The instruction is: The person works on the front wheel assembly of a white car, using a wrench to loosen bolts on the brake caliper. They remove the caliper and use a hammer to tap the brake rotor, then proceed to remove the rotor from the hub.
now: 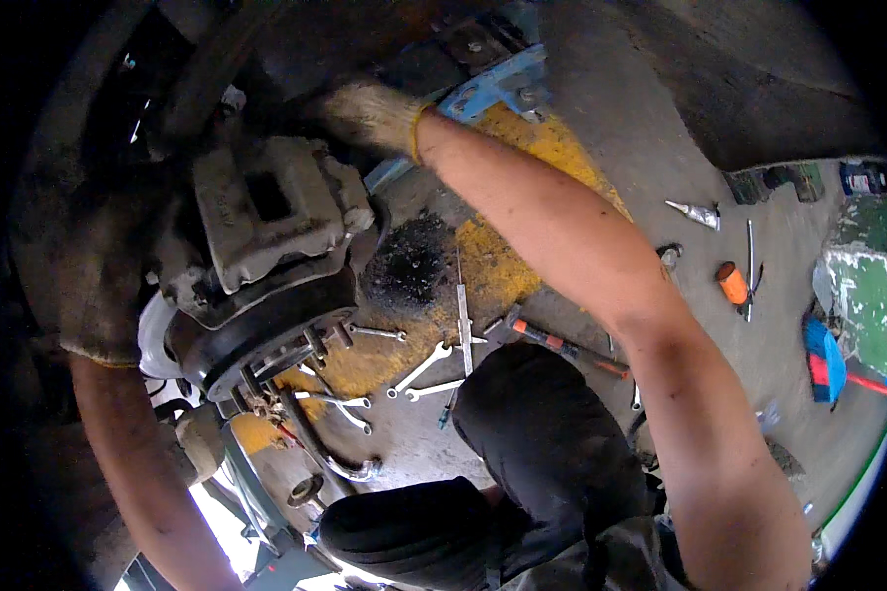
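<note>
Grip unreadable at both gloved hands: cannot tell whether spread, pressed together or pinching anything, with right hand (370,113) half lost in upper shadow and left hand (103,286) dark at far left. Floor (498,251), yellow-painted, blackened in one patch: if greasy, likely to give poor footing. Knee (527,394), black-trousered: close over loose tools, so exposed to a falling part. Blue metal bar (488,89) past right hand: near enough to bruise knuckles on sudden release. Brake disc (271,330) at left of view: possible trapping of fingers against its rim, through working largely out of sight. Brake caliper (271,236) seated over upper part of disc, between both hands: judged chief hazard, heavy by look, apt to drop or swing if loose and not fully borne, with no prop visible under it. Hammer (567,347), then sliding gauge (464,320), then spanners (421,370), strewn near knee: liable to roll underfoot when shifting stance; gauge easily spoiled by a blow. Wheel bolts (315,342) jutting from disc, smallest: able to scrape left forearm (128,453) on careless withdrawal.
</note>
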`<state>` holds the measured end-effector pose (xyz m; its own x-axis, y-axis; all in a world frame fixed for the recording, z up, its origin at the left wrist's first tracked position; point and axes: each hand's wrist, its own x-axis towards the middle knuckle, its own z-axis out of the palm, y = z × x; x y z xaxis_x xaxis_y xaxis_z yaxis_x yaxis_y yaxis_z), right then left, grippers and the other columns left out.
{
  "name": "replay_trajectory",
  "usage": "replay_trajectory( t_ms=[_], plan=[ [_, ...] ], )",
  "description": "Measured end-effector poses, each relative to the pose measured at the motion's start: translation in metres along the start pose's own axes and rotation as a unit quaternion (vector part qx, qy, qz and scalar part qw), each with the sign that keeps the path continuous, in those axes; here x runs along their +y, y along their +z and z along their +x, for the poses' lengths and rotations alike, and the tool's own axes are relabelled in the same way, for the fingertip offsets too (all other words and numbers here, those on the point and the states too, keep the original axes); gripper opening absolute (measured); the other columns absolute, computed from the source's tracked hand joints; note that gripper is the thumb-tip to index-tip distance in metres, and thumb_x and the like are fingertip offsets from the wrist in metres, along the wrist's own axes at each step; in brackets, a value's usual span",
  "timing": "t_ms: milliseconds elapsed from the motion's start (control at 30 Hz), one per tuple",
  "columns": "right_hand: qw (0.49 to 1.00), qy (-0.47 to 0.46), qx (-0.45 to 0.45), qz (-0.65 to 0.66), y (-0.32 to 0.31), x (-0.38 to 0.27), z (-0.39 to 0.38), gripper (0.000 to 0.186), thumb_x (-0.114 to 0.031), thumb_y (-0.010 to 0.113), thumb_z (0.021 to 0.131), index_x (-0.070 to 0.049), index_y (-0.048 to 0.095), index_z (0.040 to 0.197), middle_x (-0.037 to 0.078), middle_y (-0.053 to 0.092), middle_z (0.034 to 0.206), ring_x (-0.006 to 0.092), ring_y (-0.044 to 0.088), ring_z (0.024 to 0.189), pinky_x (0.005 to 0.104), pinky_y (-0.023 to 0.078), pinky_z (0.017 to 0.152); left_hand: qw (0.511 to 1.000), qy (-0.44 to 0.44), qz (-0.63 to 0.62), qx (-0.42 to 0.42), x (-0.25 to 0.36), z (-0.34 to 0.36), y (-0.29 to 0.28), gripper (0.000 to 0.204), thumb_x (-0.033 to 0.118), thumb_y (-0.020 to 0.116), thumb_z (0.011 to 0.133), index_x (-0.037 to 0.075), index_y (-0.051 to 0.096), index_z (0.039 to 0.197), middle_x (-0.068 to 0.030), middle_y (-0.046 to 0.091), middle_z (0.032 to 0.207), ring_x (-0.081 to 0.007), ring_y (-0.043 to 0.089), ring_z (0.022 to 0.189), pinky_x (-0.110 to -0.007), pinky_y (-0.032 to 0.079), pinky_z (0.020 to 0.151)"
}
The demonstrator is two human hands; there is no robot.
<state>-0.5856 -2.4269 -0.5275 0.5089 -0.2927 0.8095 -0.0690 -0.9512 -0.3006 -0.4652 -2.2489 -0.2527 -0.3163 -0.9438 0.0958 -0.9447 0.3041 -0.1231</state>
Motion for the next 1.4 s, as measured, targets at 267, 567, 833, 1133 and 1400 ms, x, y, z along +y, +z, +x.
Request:
replay_trajectory(
  t_ms=[267, 567, 833, 1133, 1400],
  plan=[
    [0.979, 0.149, -0.13, -0.041, -0.02, -0.038, 0.021, 0.034, -0.007, 0.042, 0.079, -0.012, 0.057, 0.109, 0.015, 0.057, 0.106, 0.0299, 0.055, 0.096, 0.036, 0.044, 0.082, 0.977, -0.139, -0.161, 0.004, -0.025, -0.013, 0.018, 0.028, 0.017, 0.056, 0.077, 0.003, 0.061, 0.101, -0.0118, 0.061, 0.098, -0.0189, 0.057, 0.084, -0.029, 0.044, 0.072],
    [0.984, 0.174, -0.003, 0.026, 0.018, -0.039, 0.021, 0.031, -0.007, 0.041, 0.078, -0.009, 0.059, 0.104, 0.014, 0.058, 0.106, 0.0301, 0.055, 0.097, 0.035, 0.044, 0.082, 0.936, -0.29, -0.201, -0.015, 0.028, 0.016, 0.003, 0.029, 0.019, 0.052, 0.081, 0.004, 0.059, 0.105, -0.0111, 0.061, 0.1, -0.0193, 0.057, 0.085, -0.029, 0.046, 0.074],
    [0.983, 0.174, -0.008, 0.065, -0.013, -0.046, 0.019, 0.032, -0.006, 0.04, 0.078, -0.01, 0.059, 0.103, 0.012, 0.058, 0.108, 0.0295, 0.054, 0.099, 0.0336, 0.043, 0.085, 0.933, -0.31, -0.181, 0.022, 0.031, 0.016, 0.003, 0.032, 0.024, 0.058, 0.077, 0.004, 0.061, 0.101, -0.007, 0.062, 0.089, -0.0132, 0.054, 0.073, -0.027, 0.046, 0.062],
    [0.957, 0.26, -0.012, 0.128, -0.036, -0.075, 0.001, 0.037, -0.007, 0.038, 0.081, -0.012, 0.055, 0.114, 0.015, 0.055, 0.112, 0.0291, 0.051, 0.105, 0.0344, 0.039, 0.091, 0.937, -0.271, -0.21, 0.066, 0.037, 0.018, 0.005, 0.031, 0.024, 0.056, 0.077, 0.003, 0.061, 0.099, -0.008, 0.062, 0.091, -0.0146, 0.055, 0.075, -0.027, 0.045, 0.068],
    [0.946, 0.309, -0.096, 0.034, -0.044, -0.086, 0.012, 0.03, -0.01, 0.041, 0.08, -0.009, 0.06, 0.103, 0.015, 0.058, 0.105, 0.0323, 0.052, 0.1, 0.0376, 0.04, 0.086, 0.945, -0.286, -0.162, -0.005, 0.019, 0.023, 0.011, 0.037, 0.029, 0.054, 0.078, 0.003, 0.059, 0.105, -0.009, 0.062, 0.095, -0.0176, 0.056, 0.079, -0.028, 0.045, 0.071]
  ],
)
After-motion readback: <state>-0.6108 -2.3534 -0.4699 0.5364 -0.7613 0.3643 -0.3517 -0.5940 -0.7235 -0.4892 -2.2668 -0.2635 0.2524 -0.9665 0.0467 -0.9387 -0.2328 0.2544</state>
